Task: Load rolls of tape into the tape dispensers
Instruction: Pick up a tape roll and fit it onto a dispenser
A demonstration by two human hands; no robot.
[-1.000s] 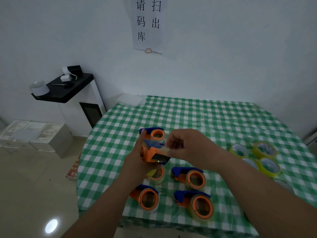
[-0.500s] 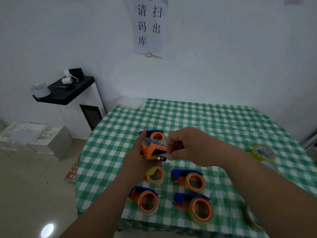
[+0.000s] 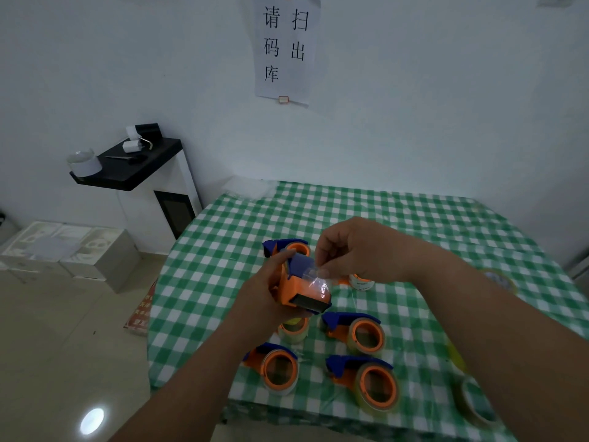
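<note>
While the left hand grips an orange and blue dispenser above the table, its fingers wrapped round the body from the left side, the right hand sits just above and to the right of that grip, fingertips pinched together on a clear strip of tape over the dispenser's top. The strip catches the light, and where it runs below the pinch is hard to tell. The dispenser's dark front end faces down towards the camera.

Just behind the grip, a second dispenser lies on the green checked cloth, partly hidden by the held one. Directly below the grip, a roll stands half covered by the left wrist. To the lower right of the grip lie two loaded dispensers, one nearer and one closer to the table's front edge. A third loaded dispenser lies below the grip, near that edge. Just right of the pinch, under the right wrist, part of another roll shows.

Well to the right of the grip, a yellowish roll is blurred beyond the right forearm, and another lies at the table's near right corner.
</note>
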